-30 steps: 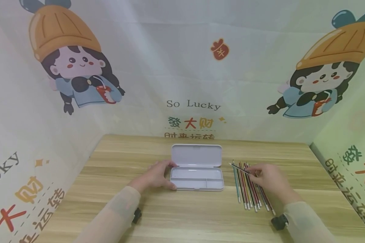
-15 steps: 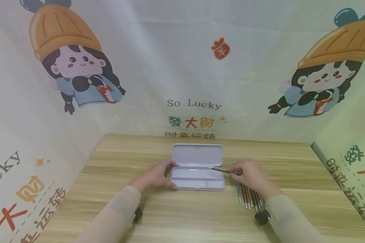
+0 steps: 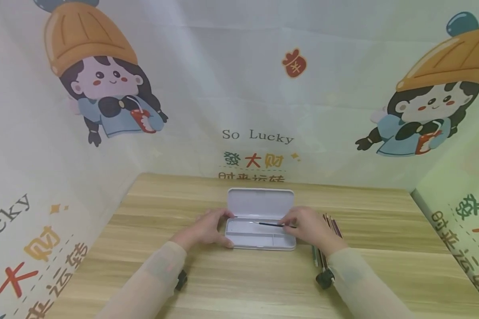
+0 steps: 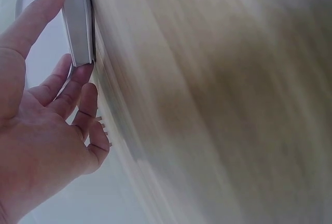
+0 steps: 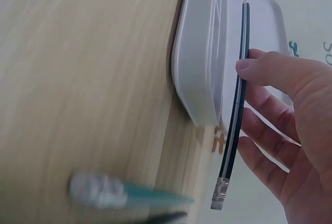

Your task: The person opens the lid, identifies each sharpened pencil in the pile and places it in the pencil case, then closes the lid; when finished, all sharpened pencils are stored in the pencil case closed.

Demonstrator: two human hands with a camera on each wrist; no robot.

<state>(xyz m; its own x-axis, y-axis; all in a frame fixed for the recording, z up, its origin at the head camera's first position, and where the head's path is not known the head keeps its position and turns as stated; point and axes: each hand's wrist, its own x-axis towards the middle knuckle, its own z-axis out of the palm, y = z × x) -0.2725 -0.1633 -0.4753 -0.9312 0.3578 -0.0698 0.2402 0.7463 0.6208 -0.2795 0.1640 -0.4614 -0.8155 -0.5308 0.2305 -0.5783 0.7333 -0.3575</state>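
Observation:
An open white pencil case [image 3: 243,240] stands on the table, its lid [image 3: 260,201] tilted up at the back. My left hand [image 3: 207,228] holds the case's left end, thumb at the front edge and fingertips at the back corner. Between thumb and fingertips, my right hand [image 3: 309,226] pinches a dark striped pencil [image 5: 237,102] with an eraser end. This pencil lies over the case's long back compartment, its tip pointing left. In the right wrist view it appears above the tray, apart from the rim. Other pencils [image 3: 335,227] lie right of the case, partly hidden by my right forearm.
Dividers [image 3: 247,234] split the case into a long back compartment and two front ones. A teal pencil [image 5: 150,195] is close beneath the right wrist. The wooden table [image 3: 239,283] ends at a printed cloth backdrop [image 3: 207,88] behind and at the sides.
My right hand has carried the dark pencil left from the loose pencils to over the case. The left hand has stayed on the case's left end.

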